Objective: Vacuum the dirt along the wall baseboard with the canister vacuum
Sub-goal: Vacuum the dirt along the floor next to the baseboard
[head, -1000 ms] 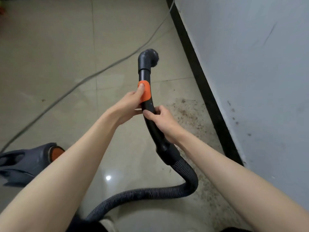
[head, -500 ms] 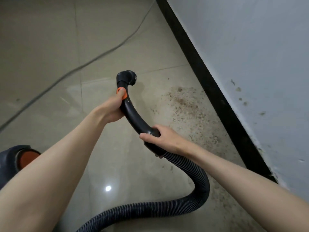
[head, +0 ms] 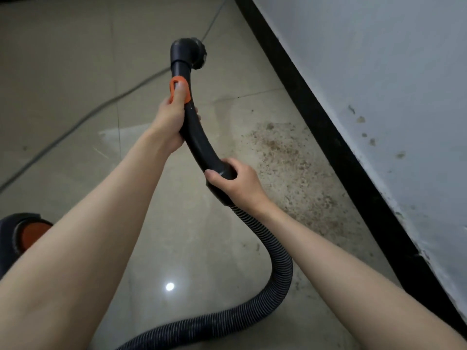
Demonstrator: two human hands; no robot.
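Honestly, from the head view, my main worry is the brush nozzle (head: 188,55): it is raised well above the floor and points away from the dirt patch (head: 290,168), so I judge that a fast swing down could knock the black baseboard (head: 326,137) or scatter the crumbs instead of sucking them. My left hand (head: 168,122) grips the curved black handle (head: 202,145) near the top, with its thumb on the orange slider (head: 180,89); a slip of that thumb may change the suction. My right hand (head: 235,183) holds the lower end, where the ribbed hose (head: 280,261) begins, and this hose loops over the floor and could drag through the dirt. The tiled floor (head: 75,59) is glossy and looks slippery. A power cord (head: 83,122) crosses it, the vacuum body (head: 22,233) sits at the left edge, and the grey wall (head: 379,72) has stains.
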